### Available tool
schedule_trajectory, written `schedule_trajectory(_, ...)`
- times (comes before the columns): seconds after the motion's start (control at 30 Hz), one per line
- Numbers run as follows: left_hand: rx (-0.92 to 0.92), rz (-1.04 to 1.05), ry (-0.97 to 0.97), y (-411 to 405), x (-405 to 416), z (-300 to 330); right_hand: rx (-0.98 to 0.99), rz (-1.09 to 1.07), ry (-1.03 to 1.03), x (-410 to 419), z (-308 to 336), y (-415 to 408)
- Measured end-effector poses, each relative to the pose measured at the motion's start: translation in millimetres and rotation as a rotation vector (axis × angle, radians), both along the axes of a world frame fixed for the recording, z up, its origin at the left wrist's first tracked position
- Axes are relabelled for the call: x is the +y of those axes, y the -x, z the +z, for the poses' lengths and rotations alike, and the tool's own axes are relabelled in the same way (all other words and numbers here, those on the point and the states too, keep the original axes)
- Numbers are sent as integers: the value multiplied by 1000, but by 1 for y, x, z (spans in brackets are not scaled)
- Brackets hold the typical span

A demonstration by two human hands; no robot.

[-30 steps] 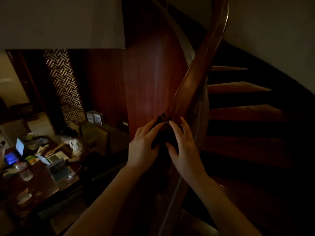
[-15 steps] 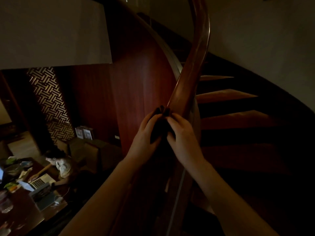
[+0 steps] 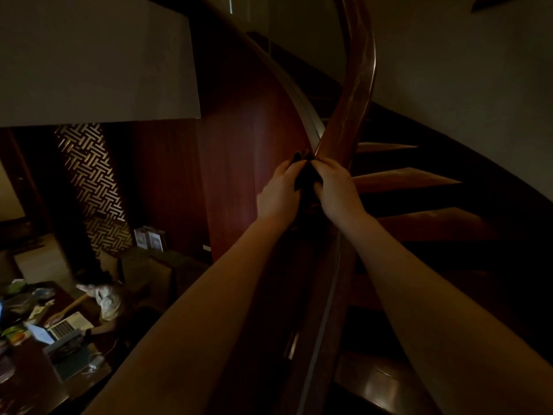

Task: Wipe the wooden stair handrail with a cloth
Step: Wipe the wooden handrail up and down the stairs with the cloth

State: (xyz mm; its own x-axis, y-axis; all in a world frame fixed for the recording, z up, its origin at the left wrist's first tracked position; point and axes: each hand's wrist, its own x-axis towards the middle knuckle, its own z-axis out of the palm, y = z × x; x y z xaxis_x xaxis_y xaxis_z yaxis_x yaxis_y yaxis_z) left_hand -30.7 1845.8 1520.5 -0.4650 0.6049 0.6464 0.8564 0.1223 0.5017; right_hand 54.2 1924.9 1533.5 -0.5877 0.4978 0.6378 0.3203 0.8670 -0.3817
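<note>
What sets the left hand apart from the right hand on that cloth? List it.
The left hand grips the dark cloth from the open side toward the room below; the right hand grips it from the stair side. The left hand's fingers reach further up the handrail than the right hand's, which curl inward over the cloth. Both hold the same cloth against the handrail, arms stretched forward.

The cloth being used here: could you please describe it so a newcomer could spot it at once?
Follow the curved wooden handrail down to where the two hands meet. The cloth is the dark bunched fabric on the rail, gripped between the left hand and right hand, nearly black against the reddish wood.
</note>
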Motion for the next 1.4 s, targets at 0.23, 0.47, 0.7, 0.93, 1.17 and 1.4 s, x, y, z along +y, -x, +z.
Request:
schedule_trajectory(0.23, 31, -55, -23, -1, -13, -14, -18, 8, 15, -15, -3, -15)
schedule_trajectory(0.47, 6, -94, -92, -11, -70, -73, -44, 88, -3, -68, -48, -39)
schedule_trajectory(0.7, 40, 24, 2, 9, -18, -31, -57, -27, -29, -28, -8, -7)
schedule_trajectory(0.93, -177, -101, 19, 14, -18, -20, -126, -62, -26, -35, 4, -3)
schedule_trajectory(1.17, -869, -485, 10, 10, -84, -30, -184, 272, 259, -81, -13, -44)
schedule_trajectory(1.4, -895, -260, -113, -14, -69, -43, 164, 194, 459, -104, -25, -69)
